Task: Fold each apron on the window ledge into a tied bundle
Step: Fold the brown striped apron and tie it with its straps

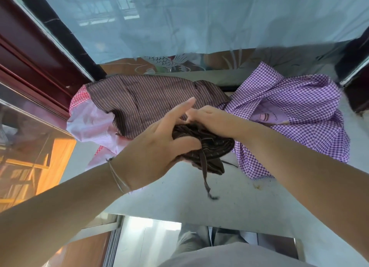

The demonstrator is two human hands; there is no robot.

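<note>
I am at the tying step, I judge. My left hand (159, 145) grips the dark brown striped bundle (207, 147) just above the grey window ledge (199, 202), thumb curled over the rolled cloth while the forefinger sticks out straight. My right hand (207, 117) comes over the top of the bundle, fingers bent down at its far edge. They seem to pinch the cloth or a tie there, though the fingertips are hidden from me. One narrow brown strap (204, 177) hangs loose from the bundle toward me, its frayed end trailing over the ledge.

The next move, as I see it, calls for catching that loose strap, winding it round the roll and knotting it, without letting the left hand's grip slacken or the folds will spring open.

By my count: one bundle in hand. Beyond the bundle lies one brown pinstriped apron (143, 101), spread out. Left of the bundle, partly under that apron, is one pink checked apron (91, 123). Right of the bundle, crumpled, is one purple gingham apron (295, 115). Three remain unfolded.
</note>
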